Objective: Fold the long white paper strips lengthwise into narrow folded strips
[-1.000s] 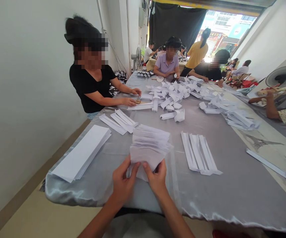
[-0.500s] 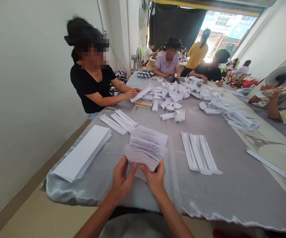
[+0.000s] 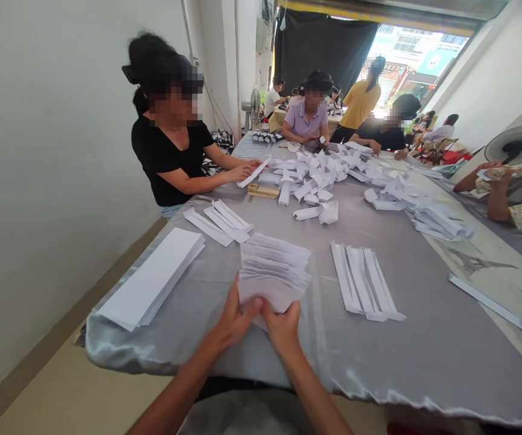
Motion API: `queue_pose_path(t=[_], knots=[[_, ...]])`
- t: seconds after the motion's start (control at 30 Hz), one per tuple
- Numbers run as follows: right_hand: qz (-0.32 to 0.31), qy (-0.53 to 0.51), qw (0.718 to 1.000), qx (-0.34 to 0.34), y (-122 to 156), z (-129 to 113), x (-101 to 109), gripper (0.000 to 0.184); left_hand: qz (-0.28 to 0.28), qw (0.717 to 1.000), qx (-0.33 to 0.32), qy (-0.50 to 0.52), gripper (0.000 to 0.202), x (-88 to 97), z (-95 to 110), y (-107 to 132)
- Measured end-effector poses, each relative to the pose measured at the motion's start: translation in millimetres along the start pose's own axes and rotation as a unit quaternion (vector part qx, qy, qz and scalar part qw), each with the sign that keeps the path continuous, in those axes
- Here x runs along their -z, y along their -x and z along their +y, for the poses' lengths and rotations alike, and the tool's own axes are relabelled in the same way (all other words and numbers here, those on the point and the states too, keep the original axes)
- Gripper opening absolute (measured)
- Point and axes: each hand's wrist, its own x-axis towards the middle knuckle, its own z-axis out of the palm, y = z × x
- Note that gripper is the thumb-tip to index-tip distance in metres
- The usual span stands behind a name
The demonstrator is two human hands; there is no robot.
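Between my two hands is a thick stack of white paper sheets [image 3: 273, 266], fanned into ridges along its far part. My left hand [image 3: 238, 317] grips its near left edge, with the thumb on top. On the near right edge my right hand [image 3: 283, 320] is closed the same way, and the two thumbs almost meet. The fingers beneath the paper are hidden. To the left lies a pile of flat white paper strips [image 3: 154, 275]. Several folded paper strips [image 3: 364, 281] rest to the right, and more folded strips [image 3: 219, 220] lie beyond the stack on the left.
A grey cloth [image 3: 424, 356] covers the table. Farther back is a heap of folded white paper pieces [image 3: 319, 172], near a wooden block [image 3: 263, 191]. A person in black [image 3: 174, 151] at the left handles a paper strip. Other people sit around the far side.
My left hand has slid slightly up and right, its thumb now nearer the right thumb. The stack has shifted a little, its near sheet bowing more. The person at the left has tilted their strip.
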Motion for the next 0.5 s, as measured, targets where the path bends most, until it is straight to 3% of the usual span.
queue_pose_path(t=[0.17,0.5], knots=[[-0.016,-0.004,1.000,0.008,-1.3,-1.6,-0.6,0.064,0.042,0.999,-0.001,0.015,0.072,1.4,-6.7,0.8],[-0.003,-0.001,1.000,0.014,-4.3,-2.1,-3.7,0.065,0.060,0.998,0.006,0.022,0.079,-6.8,-10.3,-3.8]])
